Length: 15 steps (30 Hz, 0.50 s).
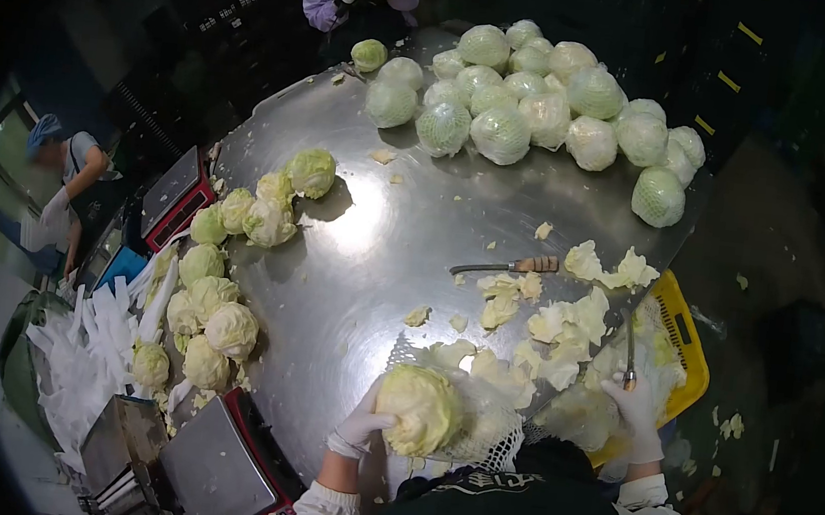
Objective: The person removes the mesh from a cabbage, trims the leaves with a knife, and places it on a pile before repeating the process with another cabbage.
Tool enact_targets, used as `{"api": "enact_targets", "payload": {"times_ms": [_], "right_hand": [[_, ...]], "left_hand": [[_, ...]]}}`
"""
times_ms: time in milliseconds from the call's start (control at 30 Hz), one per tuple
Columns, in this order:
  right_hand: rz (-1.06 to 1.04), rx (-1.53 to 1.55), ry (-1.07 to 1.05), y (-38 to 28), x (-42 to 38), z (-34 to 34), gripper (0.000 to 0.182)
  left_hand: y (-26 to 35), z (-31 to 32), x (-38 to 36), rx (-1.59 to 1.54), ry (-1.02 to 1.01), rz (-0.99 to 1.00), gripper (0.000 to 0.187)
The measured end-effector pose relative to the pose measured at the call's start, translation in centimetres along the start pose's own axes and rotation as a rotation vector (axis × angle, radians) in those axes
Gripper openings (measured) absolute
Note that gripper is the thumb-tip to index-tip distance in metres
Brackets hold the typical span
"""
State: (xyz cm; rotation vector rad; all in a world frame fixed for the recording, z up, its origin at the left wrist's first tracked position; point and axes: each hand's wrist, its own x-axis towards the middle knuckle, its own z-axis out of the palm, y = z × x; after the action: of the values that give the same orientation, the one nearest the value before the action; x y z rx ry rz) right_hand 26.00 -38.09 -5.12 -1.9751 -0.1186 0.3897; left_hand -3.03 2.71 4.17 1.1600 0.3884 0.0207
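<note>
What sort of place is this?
Probably a vegetable packing room: round pale-green cabbages in net-like wrapping crowd the far side of a broad grey metal table, and a red-and-grey device resembling a scale sits near its edge.

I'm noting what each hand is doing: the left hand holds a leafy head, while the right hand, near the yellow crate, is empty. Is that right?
Not quite: the head view shows the right hand, near the yellow crate, holding a knife. The left hand does hold a leafy head.
</note>
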Motion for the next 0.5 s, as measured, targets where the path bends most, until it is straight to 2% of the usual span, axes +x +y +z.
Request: {"api": "enact_targets", "payload": {"times_ms": [33,67,100,133,200,233,267,300,333,400,433,500], "right_hand": [[-0.019,0.005,0.011,-2.0,-0.2,-0.3,0.032],[-0.001,0.007,0.014,-3.9,-0.9,-0.3,0.032],[0.103,0.059,-0.081,-9.4,-2.5,1.1,0.034],[0.206,0.114,-0.174,-13.3,-3.8,3.0,0.036],[0.188,0.051,-0.468,-16.1,-5.5,6.3,0.044],[-0.090,0.044,-0.533,-16.2,-6.2,8.1,0.050],[-0.370,0.035,-0.590,-15.7,-6.8,9.9,0.055],[-0.519,-0.017,-0.622,-14.9,-7.0,11.6,0.067],[-0.510,-0.041,-0.624,-15.4,-7.4,12.4,0.070],[-0.496,-0.066,-0.620,-15.0,-7.4,12.9,0.072],[-0.432,-0.025,-0.620,-13.8,-6.8,13.1,0.072],[-0.363,0.012,-0.614,-13.1,-6.5,12.9,0.072]], "left_hand": [[2.2,1.1,0.3,0.002,0.000,-0.013,0.098],[4.2,2.4,0.7,0.221,-0.074,-0.003,0.101],[5.3,3.2,1.4,0.439,-0.152,0.010,0.104],[5.5,3.7,2.2,0.441,-0.162,-0.005,0.104],[5.2,4.9,3.4,1.059,-0.182,0.148,0.096],[4.5,5.7,3.7,1.063,-0.197,0.143,0.096],[3.7,6.5,4.0,0.698,-0.102,0.157,0.086],[2.9,6.7,4.0,0.332,-0.005,0.165,0.076],[1.6,5.7,4.3,0.336,-0.014,0.158,0.076],[-2.7,1.9,5.2,0.301,0.319,-0.065,0.057],[-5.0,-0.6,5.0,0.300,0.313,-0.069,0.057],[-7.9,-5.5,4.3,0.395,0.473,-0.023,0.048]]}}
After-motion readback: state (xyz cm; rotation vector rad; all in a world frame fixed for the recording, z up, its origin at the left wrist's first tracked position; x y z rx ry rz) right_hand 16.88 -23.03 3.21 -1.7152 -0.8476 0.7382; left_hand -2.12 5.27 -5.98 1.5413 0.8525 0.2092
